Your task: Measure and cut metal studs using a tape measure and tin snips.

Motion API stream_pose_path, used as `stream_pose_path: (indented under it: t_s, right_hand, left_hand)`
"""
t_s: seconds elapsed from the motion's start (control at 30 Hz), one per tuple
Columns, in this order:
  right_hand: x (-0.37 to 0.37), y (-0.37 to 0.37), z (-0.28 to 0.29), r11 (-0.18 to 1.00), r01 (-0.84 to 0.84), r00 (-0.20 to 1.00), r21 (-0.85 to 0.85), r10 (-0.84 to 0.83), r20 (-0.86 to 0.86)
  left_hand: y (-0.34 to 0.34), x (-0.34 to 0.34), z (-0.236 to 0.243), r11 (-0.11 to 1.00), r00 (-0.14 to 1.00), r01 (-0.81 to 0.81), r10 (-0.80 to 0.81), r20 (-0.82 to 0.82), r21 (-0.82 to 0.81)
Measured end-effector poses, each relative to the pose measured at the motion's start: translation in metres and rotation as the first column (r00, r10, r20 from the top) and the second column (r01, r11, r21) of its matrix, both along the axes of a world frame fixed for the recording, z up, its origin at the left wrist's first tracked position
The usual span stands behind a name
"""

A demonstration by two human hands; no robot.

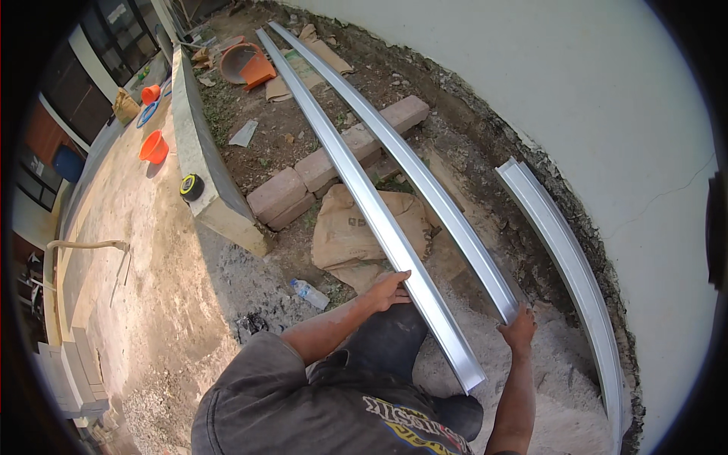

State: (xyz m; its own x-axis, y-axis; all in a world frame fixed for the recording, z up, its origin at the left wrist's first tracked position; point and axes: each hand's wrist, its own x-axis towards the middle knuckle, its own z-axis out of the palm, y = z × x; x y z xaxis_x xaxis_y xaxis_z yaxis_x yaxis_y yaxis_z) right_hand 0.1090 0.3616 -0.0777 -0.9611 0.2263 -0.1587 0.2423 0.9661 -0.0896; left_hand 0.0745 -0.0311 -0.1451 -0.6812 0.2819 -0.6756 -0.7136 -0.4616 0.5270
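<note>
Two long silvery metal channels run away from me over the rough ground. My left hand [388, 291] grips the edge of the left channel [373, 212], thumb on top and fingers underneath, some way up from its near end. That near end reaches over my legs. The right channel [425, 176] has its near end in my right hand [519, 329], the fingers closed around it. Both far ends lie close together near an orange bucket [241, 64]. A shorter stretch of similar metal channel [565, 254] lies at the right along the wall.
Concrete blocks [279, 196] and a brown sack [345, 227] lie beneath the channels. A plastic bottle [309, 294] rests left of my arm. On the low wall [199, 144] sits a tape measure [191, 187]. The white wall [561, 83] bounds the right side.
</note>
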Motion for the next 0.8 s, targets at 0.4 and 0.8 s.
stream_pose_path:
  t_s: [0.4, 0.8]
  right_hand:
    - [0.004, 0.004, 0.0, 0.999, 0.011, 0.999, -0.036, -0.009, 0.039]
    - [0.04, 0.015, 0.02, 0.992, -0.01, 0.967, -0.124, -0.022, -0.255]
  left_hand:
    - [-0.022, 0.009, 0.022, 0.998, 0.999, 0.017, -0.02, -0.044, -0.065]
    - [-0.066, 0.013, 0.053, 0.887, 0.962, -0.138, 0.014, -0.273, -0.441]
